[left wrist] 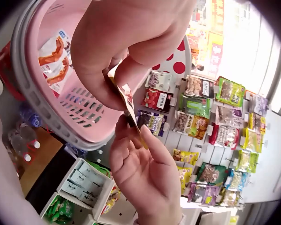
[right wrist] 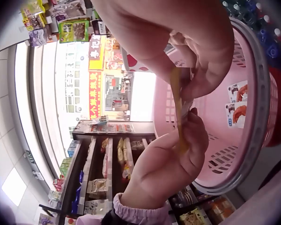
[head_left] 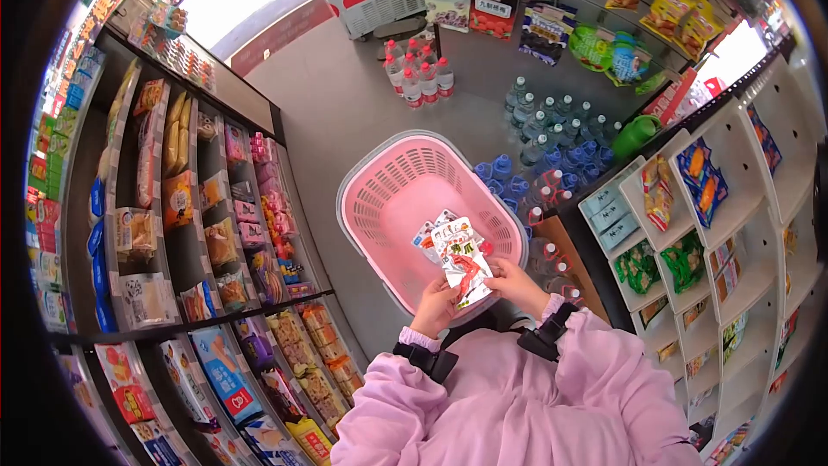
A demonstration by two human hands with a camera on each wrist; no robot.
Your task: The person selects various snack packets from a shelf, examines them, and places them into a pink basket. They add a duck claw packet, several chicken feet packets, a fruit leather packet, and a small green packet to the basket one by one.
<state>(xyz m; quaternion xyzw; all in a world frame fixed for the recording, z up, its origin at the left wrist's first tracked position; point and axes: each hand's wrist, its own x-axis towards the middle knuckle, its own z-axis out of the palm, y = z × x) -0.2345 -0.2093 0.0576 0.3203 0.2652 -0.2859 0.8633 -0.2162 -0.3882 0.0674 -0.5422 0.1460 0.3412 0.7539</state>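
A white snack packet (head_left: pixel 466 263) with a red food picture is held over the pink basket (head_left: pixel 379 198). My left hand (head_left: pixel 437 305) pinches its lower left edge between thumb and fingers. On the opposite edge, my right hand (head_left: pixel 516 286) grips it the same way. Seen nearly edge-on in the left wrist view, the packet (left wrist: pixel 127 101) spans the gap between both hands. Similar white packets (right wrist: pixel 237 105) with orange-red pictures lie inside the basket.
Shelves of packaged snacks (head_left: pixel 177 198) run along the left. Red-capped bottles (head_left: pixel 420 78) stand on the floor beyond the basket, and clear and blue ones (head_left: pixel 552 125) to its right. A tiered white rack (head_left: pixel 733 233) lines the right side. Snack bags (left wrist: pixel 201 119) hang on the wall.
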